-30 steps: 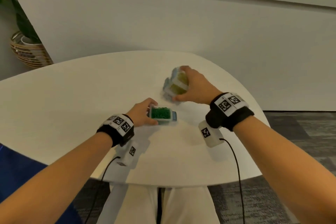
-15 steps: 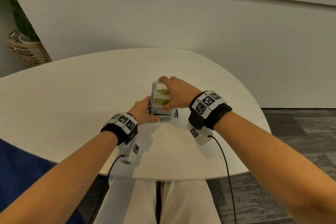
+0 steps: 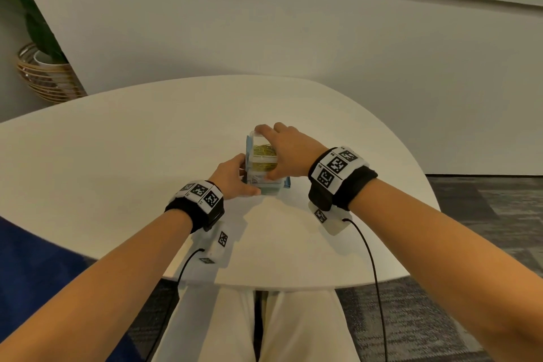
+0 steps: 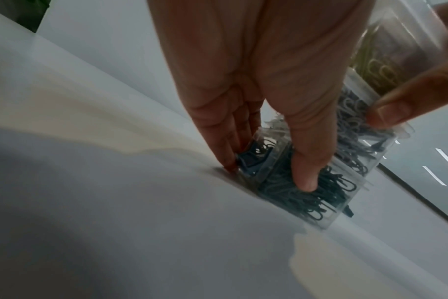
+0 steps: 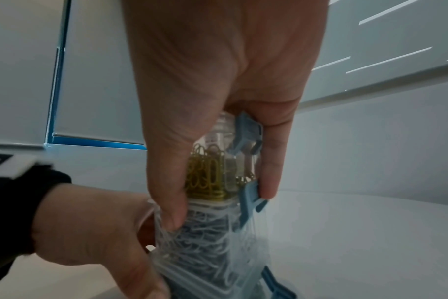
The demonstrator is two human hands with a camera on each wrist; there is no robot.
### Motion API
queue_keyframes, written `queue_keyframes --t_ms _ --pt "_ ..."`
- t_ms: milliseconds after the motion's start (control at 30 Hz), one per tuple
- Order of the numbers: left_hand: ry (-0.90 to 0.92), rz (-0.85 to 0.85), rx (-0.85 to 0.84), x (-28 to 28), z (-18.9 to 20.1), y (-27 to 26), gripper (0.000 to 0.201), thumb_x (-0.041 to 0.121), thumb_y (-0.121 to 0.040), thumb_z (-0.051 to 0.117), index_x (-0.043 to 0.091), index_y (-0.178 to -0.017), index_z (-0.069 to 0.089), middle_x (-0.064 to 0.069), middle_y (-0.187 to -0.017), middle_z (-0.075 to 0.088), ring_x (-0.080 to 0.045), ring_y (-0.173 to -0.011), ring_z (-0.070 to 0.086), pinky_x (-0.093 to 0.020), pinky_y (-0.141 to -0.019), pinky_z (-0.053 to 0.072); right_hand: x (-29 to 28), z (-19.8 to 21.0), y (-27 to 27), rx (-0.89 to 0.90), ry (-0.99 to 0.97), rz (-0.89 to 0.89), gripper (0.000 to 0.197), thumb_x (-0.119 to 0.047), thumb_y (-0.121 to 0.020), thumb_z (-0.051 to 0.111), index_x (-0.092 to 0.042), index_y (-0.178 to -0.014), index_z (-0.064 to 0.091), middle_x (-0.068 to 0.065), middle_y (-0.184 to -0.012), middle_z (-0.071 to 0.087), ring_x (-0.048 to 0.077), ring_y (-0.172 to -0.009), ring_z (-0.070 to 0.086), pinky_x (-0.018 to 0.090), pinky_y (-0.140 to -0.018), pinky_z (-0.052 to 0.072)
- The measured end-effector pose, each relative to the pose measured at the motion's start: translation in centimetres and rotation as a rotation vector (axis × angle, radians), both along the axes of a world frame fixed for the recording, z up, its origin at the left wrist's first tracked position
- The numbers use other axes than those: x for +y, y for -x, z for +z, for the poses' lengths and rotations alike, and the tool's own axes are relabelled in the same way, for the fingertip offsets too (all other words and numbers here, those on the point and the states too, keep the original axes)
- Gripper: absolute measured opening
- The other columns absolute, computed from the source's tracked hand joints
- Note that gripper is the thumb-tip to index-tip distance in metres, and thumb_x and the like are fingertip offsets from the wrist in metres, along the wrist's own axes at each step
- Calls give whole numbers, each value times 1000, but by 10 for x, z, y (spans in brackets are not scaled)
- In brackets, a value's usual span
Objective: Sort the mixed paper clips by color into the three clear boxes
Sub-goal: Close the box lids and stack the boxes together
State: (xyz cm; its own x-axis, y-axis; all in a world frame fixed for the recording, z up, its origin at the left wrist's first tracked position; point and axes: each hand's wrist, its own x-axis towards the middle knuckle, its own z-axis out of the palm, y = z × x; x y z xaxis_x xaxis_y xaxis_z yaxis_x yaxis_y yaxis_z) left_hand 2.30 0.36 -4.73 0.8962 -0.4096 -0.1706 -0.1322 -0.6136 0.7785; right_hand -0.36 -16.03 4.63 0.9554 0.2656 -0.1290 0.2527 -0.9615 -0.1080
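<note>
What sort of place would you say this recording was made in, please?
Probably an office or meeting room: a rounded white table by a plain white wall, grey carpet tiles on the floor, and a potted plant in a wicker basket in the corner.

Clear glossy plastic boxes [image 3: 264, 166], matt table [image 3: 117, 156]

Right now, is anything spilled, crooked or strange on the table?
Nothing stands out. The three clear boxes stand stacked upright on the table, closed, clips inside. The left hand steadies the bottom box; the right hand grips the upper ones. No loose clips show.
</note>
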Motion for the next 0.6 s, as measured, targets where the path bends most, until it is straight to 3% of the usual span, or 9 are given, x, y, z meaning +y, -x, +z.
queue_keyframes --t_ms 333,400,533,600 --pt "-49 -4 -7 -4 11 0 66 14 -64 85 14 -122 52 -1 -108 63 -16 -90 60 -28 -83 48 7 -1 -4 47 44 -34 97 -38 -65 83 -24 -141 24 11 -123 44 33 -108 49 47 -88 50" --pt "-56 6 46 -6 13 0 73 18 -58 87 15 -122 52 0 -109 64 -17 -93 62 -30 -86 50 7 0 -4 46 47 -27 96 -37 -66 83 -25 -141 24 11 -122 44 33 -108 49 47 -88 49" --pt "-30 87 128 -7 -1 -7 99 40 -28 86 16 -119 53 -3 -111 67 -22 -100 64 -43 -92 52 5 1 -3 49 49 -8 95 -35 -66 83 -24 -140 26 9 -124 44 31 -109 48 43 -89 48" --pt "-75 148 129 -6 3 -4 86 34 -38 90 11 -113 55 -4 -110 64 -22 -100 62 -42 -92 51 6 0 -3 45 46 -17 94 -35 -66 83 -24 -140 26 10 -125 43 31 -110 48 44 -90 48"
